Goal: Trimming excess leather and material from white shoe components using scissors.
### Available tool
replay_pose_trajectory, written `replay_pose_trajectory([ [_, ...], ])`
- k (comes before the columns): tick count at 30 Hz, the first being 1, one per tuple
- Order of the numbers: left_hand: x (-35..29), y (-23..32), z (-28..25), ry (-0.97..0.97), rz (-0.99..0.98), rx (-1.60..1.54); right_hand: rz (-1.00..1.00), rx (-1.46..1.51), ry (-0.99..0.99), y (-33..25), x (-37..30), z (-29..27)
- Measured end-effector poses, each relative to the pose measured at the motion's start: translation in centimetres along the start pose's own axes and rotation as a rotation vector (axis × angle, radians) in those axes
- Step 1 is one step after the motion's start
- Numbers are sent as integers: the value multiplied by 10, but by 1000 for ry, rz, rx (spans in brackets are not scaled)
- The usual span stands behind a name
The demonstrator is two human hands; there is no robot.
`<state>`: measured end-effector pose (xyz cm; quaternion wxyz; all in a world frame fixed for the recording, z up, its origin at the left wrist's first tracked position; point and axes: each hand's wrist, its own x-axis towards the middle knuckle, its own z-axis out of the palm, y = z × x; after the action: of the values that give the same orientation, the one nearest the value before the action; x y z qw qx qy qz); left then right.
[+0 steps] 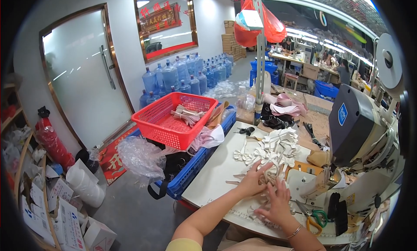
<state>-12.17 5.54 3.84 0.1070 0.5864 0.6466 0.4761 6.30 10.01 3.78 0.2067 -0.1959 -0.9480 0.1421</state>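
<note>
White table (206, 188) bears, left to right, the left hand (253, 182) curved against a bundle (269, 179), grip undeterminable, the heap (278, 144) directly beyond, lying lengthwise away from the person and nearer that hand, and the right hand (278, 205), fingers spread wide.

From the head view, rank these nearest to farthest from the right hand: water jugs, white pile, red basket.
1. White pile: directly ahead of the right hand.
2. Red basket: ahead and to the left.
3. Water jugs: farthest, beyond the basket.
</note>
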Motion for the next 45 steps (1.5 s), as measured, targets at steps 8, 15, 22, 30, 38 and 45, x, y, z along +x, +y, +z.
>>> replay_pose_trajectory([
  [8, -4, 18, -93, -345, -94, 253, -31, -128, -76, 2, -13, 12],
  [15, 23, -36, -244, 406, 52, 1221, -40, -81, -13, 1, -10, 11],
  [22, -59, -77, -218, 47, -127, 1319, -172, -68, 275, 2, 15, -20],
  [30, -105, -66, -201, 209, 14, 1288, -584, 118, 370, -67, 244, -13],
  [38, -117, -76, -197, 342, 35, 1218, -252, 90, 4, -93, 419, 96],
  [45, -118, -75, -200, 326, -36, 1139, -155, -181, -78, -115, 437, 121],
])
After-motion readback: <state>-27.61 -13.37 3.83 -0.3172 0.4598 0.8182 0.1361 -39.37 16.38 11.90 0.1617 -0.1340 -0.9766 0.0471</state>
